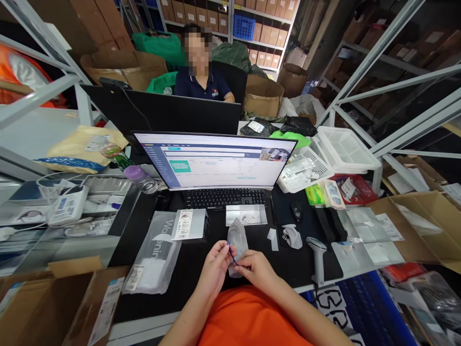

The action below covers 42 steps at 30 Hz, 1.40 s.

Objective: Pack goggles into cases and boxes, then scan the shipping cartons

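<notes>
My left hand (215, 263) pinches the upper end of a thin, curved blue strip (232, 253) between its fingertips. The lower end is between the fingers of my right hand (257, 268). What the strip belongs to is too small to make out. A grey translucent pouch (237, 234) lies just behind and partly under my fingers. Beyond it sits a flat silver box (246, 215) with a picture on its lid. To the left, a boxed item with a barcode label (190, 225) rests by a frosted plastic bag (153, 259).
A monitor (219, 163) and keyboard (225, 197) stand behind the pouch. Rightward are a crumpled grey cloth (291, 236), a mouse (296, 211) and a barcode scanner (317, 259). Open cartons (77, 307) flank the desk. A co-worker (203, 86) sits opposite.
</notes>
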Tool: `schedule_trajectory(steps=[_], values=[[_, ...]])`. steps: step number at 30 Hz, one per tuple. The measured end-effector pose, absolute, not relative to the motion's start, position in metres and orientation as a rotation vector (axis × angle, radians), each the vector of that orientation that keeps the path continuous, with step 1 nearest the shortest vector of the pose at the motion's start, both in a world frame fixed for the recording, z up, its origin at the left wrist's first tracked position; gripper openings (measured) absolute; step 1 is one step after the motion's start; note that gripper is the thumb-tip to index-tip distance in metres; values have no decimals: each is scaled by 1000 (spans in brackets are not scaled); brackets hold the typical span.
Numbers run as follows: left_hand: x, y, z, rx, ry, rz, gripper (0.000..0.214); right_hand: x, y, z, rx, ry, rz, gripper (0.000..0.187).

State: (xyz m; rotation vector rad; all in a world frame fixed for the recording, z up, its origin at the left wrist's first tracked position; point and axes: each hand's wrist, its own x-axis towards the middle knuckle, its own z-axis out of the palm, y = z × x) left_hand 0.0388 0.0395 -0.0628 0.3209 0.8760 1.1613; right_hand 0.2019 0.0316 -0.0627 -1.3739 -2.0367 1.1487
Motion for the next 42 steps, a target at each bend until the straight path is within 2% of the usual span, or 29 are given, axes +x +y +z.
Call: schedule_trajectory(steps=[1,5,9,16,18,23,36,42], values=[[39,39,-63,316,854,1163,41,203,31,-61,-1382,-2041,1158,10],[40,38,-69,334,820,1145,41,214,37,-55,-1428,-1857,1133,25],[39,36,-77,372,835,1107,43,220,53,-51,-1315,-1708,1118,31],[36,33,-81,449,831,1078,49,204,69,-63,-1260,-1506,1536,39],[35,33,-82,473,841,1071,51,204,69,-64,-1254,-1464,1594,37],[32,32,-86,665,888,1018,46,210,73,-60,-1287,-1536,1487,33],[30,34,-84,883,865,920,51,216,75,-59,-1176,-1549,1712,35],[29,32,-84,876,818,903,50,215,74,-53,-1236,-1847,1455,19]])
